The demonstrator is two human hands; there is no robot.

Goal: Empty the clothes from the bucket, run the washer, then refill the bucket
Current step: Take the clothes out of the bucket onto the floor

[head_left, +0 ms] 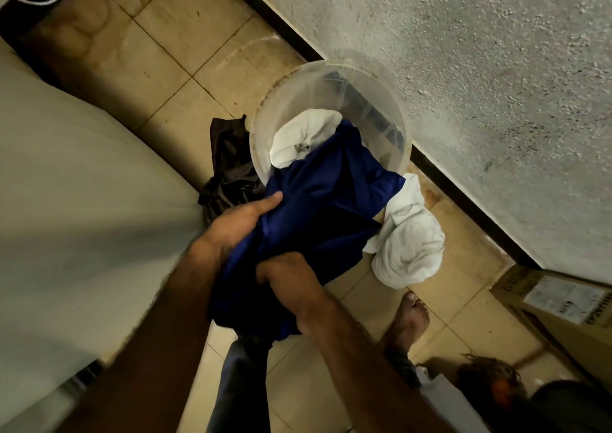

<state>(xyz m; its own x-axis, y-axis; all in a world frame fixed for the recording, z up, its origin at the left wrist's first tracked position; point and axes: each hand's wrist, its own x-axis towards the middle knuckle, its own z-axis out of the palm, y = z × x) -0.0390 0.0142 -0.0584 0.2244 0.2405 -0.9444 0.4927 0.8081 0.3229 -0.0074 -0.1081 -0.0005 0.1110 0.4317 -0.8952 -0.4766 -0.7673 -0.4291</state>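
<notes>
Left hand (243,222) and right hand (291,282), close together, clutch a blue garment (326,194) spilling out of the clear bucket (291,98). White cloth (308,131) lies inside the bucket. Right of it, a cardboard box (530,303) carries blurred, unreadable print.

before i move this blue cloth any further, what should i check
1. Grip on the blue cloth: the left hand and right hand both grip it. Ok.
2. Blue cloth free of the bucket: its far end lies over the rim. Not ok.
3. Bucket emptied: a white cloth lies inside. Not ok.
4. Floor near the bare foot: a second white cloth and a dark cloth lie beside the bucket. Not ok.
5. Washer lid open: the lid is not visible. Cannot tell.
</notes>
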